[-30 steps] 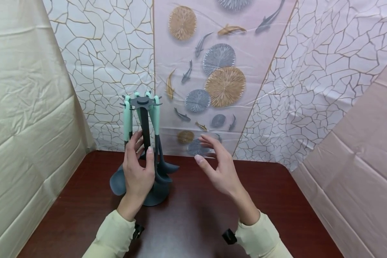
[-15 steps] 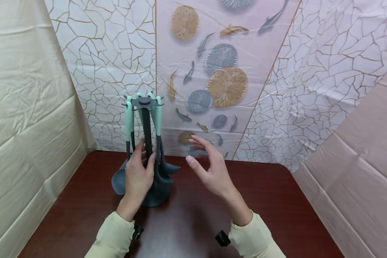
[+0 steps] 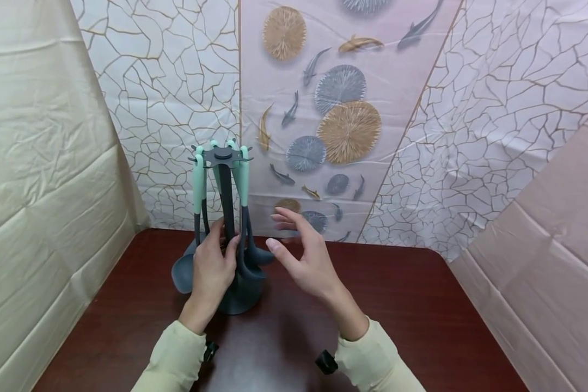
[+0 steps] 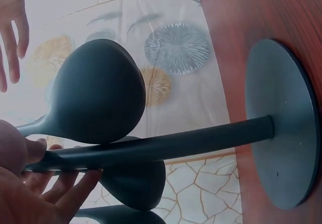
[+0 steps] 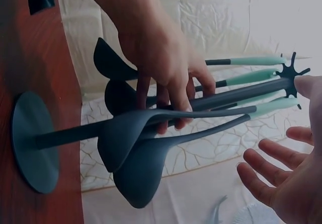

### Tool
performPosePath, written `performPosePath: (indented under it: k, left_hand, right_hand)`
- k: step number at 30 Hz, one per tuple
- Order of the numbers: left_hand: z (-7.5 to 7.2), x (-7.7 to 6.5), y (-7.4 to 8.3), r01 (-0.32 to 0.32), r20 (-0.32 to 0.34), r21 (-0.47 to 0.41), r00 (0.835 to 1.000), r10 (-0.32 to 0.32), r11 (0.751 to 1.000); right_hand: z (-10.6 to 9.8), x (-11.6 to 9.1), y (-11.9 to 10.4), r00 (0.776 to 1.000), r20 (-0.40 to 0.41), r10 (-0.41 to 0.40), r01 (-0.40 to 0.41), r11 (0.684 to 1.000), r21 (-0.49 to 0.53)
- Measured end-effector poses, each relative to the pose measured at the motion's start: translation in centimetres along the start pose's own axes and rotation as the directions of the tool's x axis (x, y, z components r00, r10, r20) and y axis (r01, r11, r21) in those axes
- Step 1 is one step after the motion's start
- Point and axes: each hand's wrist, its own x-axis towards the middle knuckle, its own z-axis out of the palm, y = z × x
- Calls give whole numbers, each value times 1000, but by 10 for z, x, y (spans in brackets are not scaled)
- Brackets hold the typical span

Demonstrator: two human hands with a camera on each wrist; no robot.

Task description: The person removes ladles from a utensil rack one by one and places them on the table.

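Note:
A dark utensil stand rises from the table at left of centre, with a round base and a slotted top disc. Several dark kitchen utensils with mint-green handles hang around its pole. One with a rounded bowl shows in the left wrist view. My left hand grips the pole between thumb and fingers, among the hanging utensils. My right hand is held in the air right of the stand, fingers gently bent, thumb apart, touching nothing. Its palm faces the utensils.
The dark red wooden table extends to the right of the stand. Behind it hangs a patterned cloth with printed fish and discs. A cream cloth borders the left side and a pinkish one the right.
My right hand has moved left, closer to the stand. My left hand has slid slightly down the pole and wrapped it more closely. The whole head view has shifted a little.

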Motion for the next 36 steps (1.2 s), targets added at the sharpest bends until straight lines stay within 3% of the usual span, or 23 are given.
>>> performPosePath:
  k: [6, 20, 36]
  left_hand:
    - [1, 2, -1, -21, -11, 29, 1000, 21, 999]
    - [1, 3, -1, 2, 13, 61, 1000, -3, 998]
    - [5, -5, -1, -3, -1, 61, 1000, 3, 998]
  right_hand:
    - [8, 4, 0, 1000, 3, 8, -8, 1000, 11]
    - [22, 9, 2, 1000, -4, 12, -11, 998, 69]
    - [39, 12, 5, 998, -31, 54, -50, 994, 102]
